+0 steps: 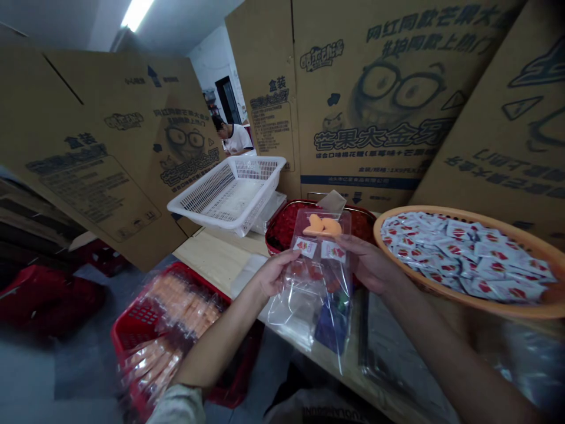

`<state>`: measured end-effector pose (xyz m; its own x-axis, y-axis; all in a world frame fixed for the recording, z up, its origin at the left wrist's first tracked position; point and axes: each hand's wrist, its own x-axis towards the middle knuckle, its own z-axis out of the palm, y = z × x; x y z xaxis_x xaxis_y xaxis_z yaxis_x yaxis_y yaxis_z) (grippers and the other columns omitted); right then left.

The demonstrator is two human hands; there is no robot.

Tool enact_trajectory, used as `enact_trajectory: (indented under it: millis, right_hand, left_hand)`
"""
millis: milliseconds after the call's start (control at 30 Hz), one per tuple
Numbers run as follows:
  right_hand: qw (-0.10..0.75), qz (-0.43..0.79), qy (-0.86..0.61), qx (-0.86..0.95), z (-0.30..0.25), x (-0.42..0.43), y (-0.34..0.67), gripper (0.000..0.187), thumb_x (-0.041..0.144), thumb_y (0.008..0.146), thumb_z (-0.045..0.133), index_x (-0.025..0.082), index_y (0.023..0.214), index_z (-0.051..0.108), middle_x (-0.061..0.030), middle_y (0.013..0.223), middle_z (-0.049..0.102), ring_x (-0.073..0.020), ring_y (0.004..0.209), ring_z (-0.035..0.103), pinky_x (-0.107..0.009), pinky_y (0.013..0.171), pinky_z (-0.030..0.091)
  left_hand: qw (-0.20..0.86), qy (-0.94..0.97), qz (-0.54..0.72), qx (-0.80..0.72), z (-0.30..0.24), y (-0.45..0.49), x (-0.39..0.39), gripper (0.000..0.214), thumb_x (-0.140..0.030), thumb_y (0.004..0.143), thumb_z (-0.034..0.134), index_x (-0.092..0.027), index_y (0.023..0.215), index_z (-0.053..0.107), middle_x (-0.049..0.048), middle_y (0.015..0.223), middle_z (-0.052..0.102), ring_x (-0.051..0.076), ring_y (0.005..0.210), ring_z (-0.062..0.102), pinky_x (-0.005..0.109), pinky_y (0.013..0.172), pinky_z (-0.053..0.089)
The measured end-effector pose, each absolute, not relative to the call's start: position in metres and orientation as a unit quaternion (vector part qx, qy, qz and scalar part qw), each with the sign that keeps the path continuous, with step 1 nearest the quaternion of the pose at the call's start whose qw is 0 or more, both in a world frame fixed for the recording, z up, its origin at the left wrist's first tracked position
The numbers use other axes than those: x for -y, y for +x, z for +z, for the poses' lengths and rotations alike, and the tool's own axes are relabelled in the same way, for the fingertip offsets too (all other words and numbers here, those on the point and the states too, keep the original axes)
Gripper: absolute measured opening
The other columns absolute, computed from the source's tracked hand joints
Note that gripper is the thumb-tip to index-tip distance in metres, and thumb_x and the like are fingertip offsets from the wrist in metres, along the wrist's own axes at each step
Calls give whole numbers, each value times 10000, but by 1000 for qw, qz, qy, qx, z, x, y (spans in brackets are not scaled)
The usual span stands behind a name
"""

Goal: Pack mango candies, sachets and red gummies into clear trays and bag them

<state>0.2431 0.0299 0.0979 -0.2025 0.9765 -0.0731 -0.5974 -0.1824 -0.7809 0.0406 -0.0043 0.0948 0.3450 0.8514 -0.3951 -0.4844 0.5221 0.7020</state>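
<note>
A clear plastic bag (304, 300) hangs in front of me, held between both hands. Inside or against its upper part are an orange moulded piece (324, 225) and two small white sachets with red print, a left sachet (305, 247) and a right sachet (333, 251). My left hand (276, 272) is closed, pinching the bag's left side by the left sachet. Thumb and fingers of my right hand (368, 265) grip the bag's right side by the right sachet. Whether the sachets lie within the bag or under my fingertips is hard to tell.
Right: an orange basket (397, 265) of sachets. Behind the bag: a red tray (276, 227). Farther left: a white basket (189, 209). Below left: a red crate (117, 338) with bagged orange pieces. Large cardboard boxes (273, 171) stand behind; a person (238, 138) sits beyond.
</note>
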Motion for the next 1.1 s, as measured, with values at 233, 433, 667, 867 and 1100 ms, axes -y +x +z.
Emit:
enact_trajectory:
  millis: [233,433,667,867,1100]
  right_hand:
    - [511,734,-345,284,105,-42,255,196,188,720,679,193,915,664,-34,842,720,-193,705,678,-283,562,568]
    - [532,692,-382,303,96,-56,259,161,135,711,687,152,871,681,-77,810,713,-183,667,674,-233,509,551]
    - [459,658,-406,438,84,-39,250,266,408,628,792,164,712,725,-46,707,695,-144,607,618,-192,488,491]
    - [401,562,-394,606,89,-33,250,310,420,514,847,165,637,721,-67,894,695,-178,764,618,-225,607,492]
    - [319,545,-422,650,107,-19,245,393,518,574,776,169,729,682,-15,675,650,-138,590,548,-237,517,415]
  left_hand:
    - [778,265,446,-354,85,47,10,289,-186,664,737,-147,939,657,45,812,708,160,663,653,295,685,526]
    - [795,198,415,-396,82,52,11,217,-237,714,697,-110,888,668,58,721,709,153,590,646,259,637,514]
    - [805,161,402,-406,80,54,5,256,-289,808,585,-86,942,663,75,709,714,178,616,658,299,697,514]
    - [792,159,449,-383,78,55,10,170,-215,770,623,-122,905,669,40,727,712,144,620,642,256,686,492]
    - [757,193,480,-399,92,60,22,116,-175,692,676,-116,790,662,19,654,674,120,553,601,238,595,465]
